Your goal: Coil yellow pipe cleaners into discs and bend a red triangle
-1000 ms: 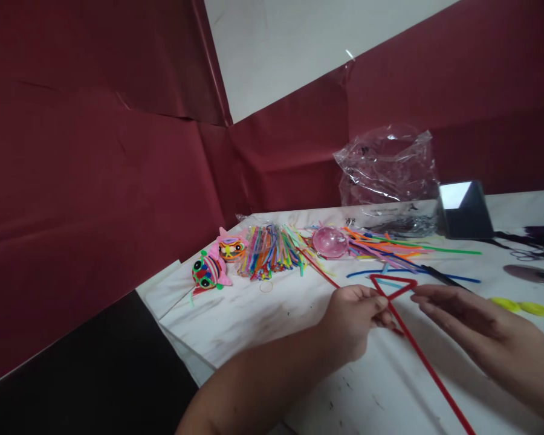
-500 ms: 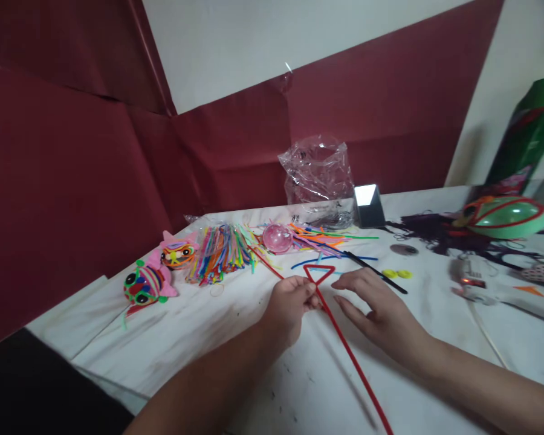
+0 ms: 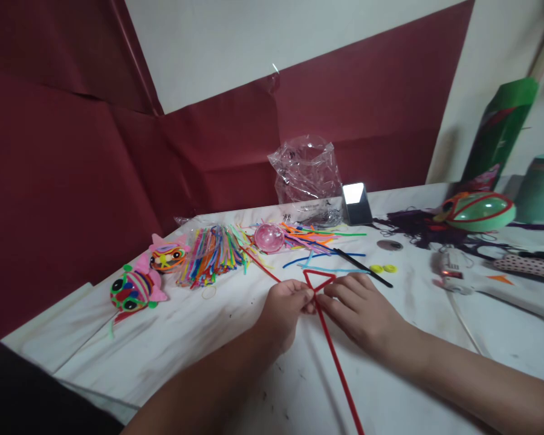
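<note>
A red pipe cleaner (image 3: 336, 356) is bent into a small triangle at its upper part, and a long straight end runs down toward me. My left hand (image 3: 286, 311) pinches it where the triangle's sides cross. Close against the same crossing is my right hand (image 3: 360, 308), its fingers curled together on the pipe cleaner; its fingertips are partly hidden. Another red length sticks out to the upper left behind my left hand. Just beyond the hands lie blue pipe cleaners (image 3: 321, 260) and a black one (image 3: 362, 266).
Colourful pipe cleaners (image 3: 215, 254) and a pink clear ball (image 3: 269, 238) lie behind. Decorated figures (image 3: 133, 290) stand left. A phone (image 3: 357, 203) leans at the back beside a plastic bag (image 3: 306, 172). To the right are yellow discs (image 3: 383, 269), a glue gun (image 3: 489, 287) and a green balloon (image 3: 480, 211).
My right hand has closed in from the right and now touches the pipe cleaner at the crossing. The left hand keeps its pinch. The view has shifted slightly to the right.
</note>
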Action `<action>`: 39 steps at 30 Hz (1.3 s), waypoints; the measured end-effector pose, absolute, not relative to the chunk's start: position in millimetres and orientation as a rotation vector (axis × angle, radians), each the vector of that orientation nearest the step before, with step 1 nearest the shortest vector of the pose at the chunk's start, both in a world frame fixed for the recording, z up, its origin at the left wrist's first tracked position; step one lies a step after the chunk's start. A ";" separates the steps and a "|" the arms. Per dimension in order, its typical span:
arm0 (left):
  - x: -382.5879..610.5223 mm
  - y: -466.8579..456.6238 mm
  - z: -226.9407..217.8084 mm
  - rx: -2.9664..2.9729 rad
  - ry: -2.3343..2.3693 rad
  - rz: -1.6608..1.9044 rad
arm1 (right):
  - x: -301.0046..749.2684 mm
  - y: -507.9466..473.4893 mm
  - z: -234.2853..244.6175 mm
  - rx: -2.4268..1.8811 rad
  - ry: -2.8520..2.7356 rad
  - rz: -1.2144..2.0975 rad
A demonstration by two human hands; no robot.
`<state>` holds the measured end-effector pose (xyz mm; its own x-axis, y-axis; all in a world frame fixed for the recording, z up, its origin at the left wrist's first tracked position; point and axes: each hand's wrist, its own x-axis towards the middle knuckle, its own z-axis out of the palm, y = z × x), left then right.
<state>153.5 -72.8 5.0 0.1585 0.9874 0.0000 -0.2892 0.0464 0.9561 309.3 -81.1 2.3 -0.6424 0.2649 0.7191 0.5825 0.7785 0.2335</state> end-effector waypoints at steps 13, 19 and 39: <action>155.4 -78.3 10.5 1.025 0.880 1.193 | 310.6 -85.6 3.5 -0.532 -2.331 -0.675; 154.3 -77.8 9.0 1.093 0.923 1.172 | 310.0 -86.7 3.0 -0.642 -2.217 -0.469; 146.2 -81.1 17.1 1.420 0.984 1.022 | 305.5 -80.6 19.9 -0.930 -1.797 0.902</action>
